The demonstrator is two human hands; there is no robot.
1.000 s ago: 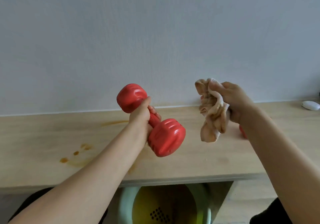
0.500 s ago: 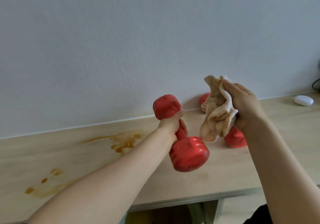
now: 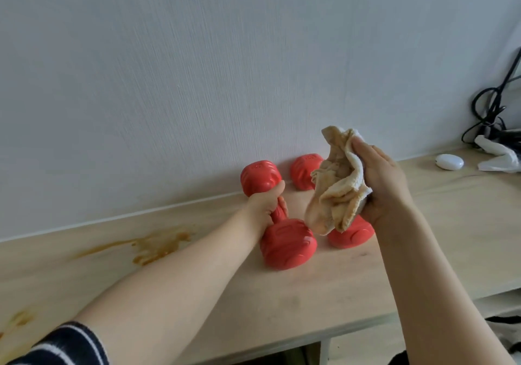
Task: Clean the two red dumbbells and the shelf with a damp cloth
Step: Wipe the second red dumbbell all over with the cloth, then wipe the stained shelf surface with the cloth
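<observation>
Head view: left hand [image 3: 266, 204] at frame centre is clenched round the handle of one red dumbbell [image 3: 284, 244], whose lower head sits on or just above the wooden shelf [image 3: 366, 288]; contact cannot be confirmed. Right hand [image 3: 383, 184], right of centre, grasps a crumpled beige cloth [image 3: 335, 187] held above the second dumbbell [image 3: 306, 170], which lies on the shelf against the wall, partly hidden. Brown stains [image 3: 158, 244] mark the shelf at left. White oval object [image 3: 449, 162] and black cables [image 3: 492, 111] at far right
</observation>
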